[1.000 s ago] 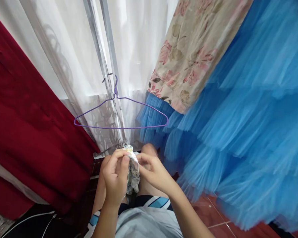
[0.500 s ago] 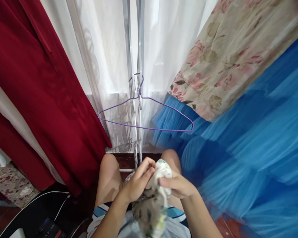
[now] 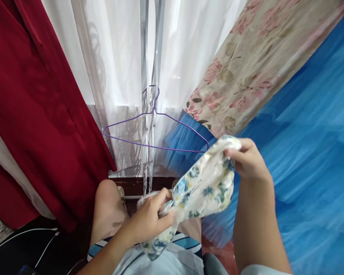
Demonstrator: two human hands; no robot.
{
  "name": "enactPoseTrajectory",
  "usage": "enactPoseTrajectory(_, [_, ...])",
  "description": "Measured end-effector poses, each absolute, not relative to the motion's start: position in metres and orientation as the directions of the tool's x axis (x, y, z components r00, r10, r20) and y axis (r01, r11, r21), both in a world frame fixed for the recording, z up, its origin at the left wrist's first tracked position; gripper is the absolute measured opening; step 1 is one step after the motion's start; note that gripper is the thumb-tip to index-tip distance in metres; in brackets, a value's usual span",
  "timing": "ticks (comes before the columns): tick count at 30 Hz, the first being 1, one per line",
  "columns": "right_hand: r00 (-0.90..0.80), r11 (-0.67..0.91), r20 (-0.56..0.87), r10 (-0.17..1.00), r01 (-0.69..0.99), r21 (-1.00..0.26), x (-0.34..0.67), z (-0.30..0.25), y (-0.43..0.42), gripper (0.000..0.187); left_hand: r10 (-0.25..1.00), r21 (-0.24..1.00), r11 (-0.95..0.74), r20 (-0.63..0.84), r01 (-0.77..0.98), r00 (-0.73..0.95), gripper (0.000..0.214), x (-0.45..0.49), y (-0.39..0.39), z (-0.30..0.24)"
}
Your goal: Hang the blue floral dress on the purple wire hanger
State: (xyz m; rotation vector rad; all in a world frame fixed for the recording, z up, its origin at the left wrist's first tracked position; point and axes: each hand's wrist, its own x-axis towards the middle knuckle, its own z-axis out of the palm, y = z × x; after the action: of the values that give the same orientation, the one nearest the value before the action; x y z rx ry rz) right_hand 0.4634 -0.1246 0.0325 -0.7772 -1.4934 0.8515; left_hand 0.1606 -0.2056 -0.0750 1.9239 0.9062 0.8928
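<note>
A white cloth [image 3: 205, 187] printed with blue, green and yellow flowers is stretched between my two hands above my lap. My right hand [image 3: 248, 156], raised at the right, pinches its upper end between thumb and fingers. Lower down, the fingers of my left hand [image 3: 154, 214] are closed on the cloth near its middle, and a loose part hangs below them over my shirt. Just beyond, a purple wire hanger [image 3: 153, 146] hangs bare from a pale metal rack, its right corner close to or behind the cloth's upper edge.
White curtains [image 3: 117, 57] hang behind the rack. A red curtain [image 3: 54, 99] is at the left, with white cables [image 3: 43, 248] on a dark surface below it. At the right hang a beige floral fabric [image 3: 240, 76] and blue tulle [image 3: 309, 152].
My right hand has moved up and to the right, drawing the bunched cloth out long. My left hand keeps its hold lower down. The view has shifted slightly to the right.
</note>
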Motion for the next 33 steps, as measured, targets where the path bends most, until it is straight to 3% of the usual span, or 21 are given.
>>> enactPoseTrajectory(3, [0.018, 0.573, 0.573, 0.819, 0.033, -0.819, 0.452, 0.058, -0.076, 0.026, 0.863, 0.846, -0.441, 0.308, 0.301, 0.400, 0.011, 0.166, -0.201, -0.072])
enactPoseTrajectory(6, [-0.010, 0.642, 0.643, 0.766, 0.080, -0.763, 0.428, 0.074, -0.030, 0.040, 0.876, 0.865, -0.447, 0.373, 0.228, 0.305, 0.020, 0.165, -0.195, -0.068])
enactPoseTrajectory(9, [-0.042, 0.623, 0.621, 0.782, 0.054, -0.780, 0.399, 0.078, -0.004, 0.046, 0.877, 0.864, -0.473, 0.442, 0.174, 0.189, 0.022, 0.152, -0.189, -0.056])
enactPoseTrajectory(13, [-0.271, 0.398, 0.385, 0.883, -0.006, -0.917, 0.376, 0.081, -0.006, 0.043, 0.824, 0.792, -0.556, 0.565, 0.253, 0.042, 0.019, 0.115, -0.178, -0.043])
enactPoseTrajectory(16, [-0.383, 0.186, 0.179, 0.906, -0.019, -0.982, 0.375, 0.085, -0.015, 0.031, 0.819, 0.792, -0.532, 0.571, 0.301, -0.055, 0.021, 0.082, -0.164, -0.041])
enactPoseTrajectory(19, [-0.386, 0.097, 0.114, 0.915, -0.065, -0.993, 0.380, 0.091, -0.020, 0.012, 0.871, 0.804, -0.466, 0.491, 0.368, 0.030, 0.023, 0.051, -0.147, -0.042])
enactPoseTrajectory(22, [-0.377, 0.043, 0.065, 0.924, -0.067, -0.997, 0.381, 0.095, -0.020, 0.023, 0.893, 0.738, -0.447, 0.333, 0.505, 0.303, 0.021, 0.022, -0.128, -0.043])
enactPoseTrajectory(24, [-0.372, 0.010, 0.030, 0.928, -0.055, -0.998, 0.381, 0.096, -0.020, 0.024, 0.868, 0.616, -0.493, 0.297, 0.615, 0.398, 0.021, 0.001, -0.111, -0.043])
enactPoseTrajectory(28, [-0.389, -0.012, 0.003, 0.921, -0.038, -0.999, 0.380, 0.092, -0.019, 0.018, 0.822, 0.328, -0.520, 0.443, 0.788, 0.358, 0.021, -0.046, -0.064, -0.035])
enactPoseTrajectory(33, [-0.402, -0.027, -0.002, 0.915, -0.056, -0.998, 0.378, 0.086, -0.020, 0.019, 0.753, 0.361, -0.444, 0.647, 0.820, 0.123, 0.023, -0.063, -0.015, 0.009])
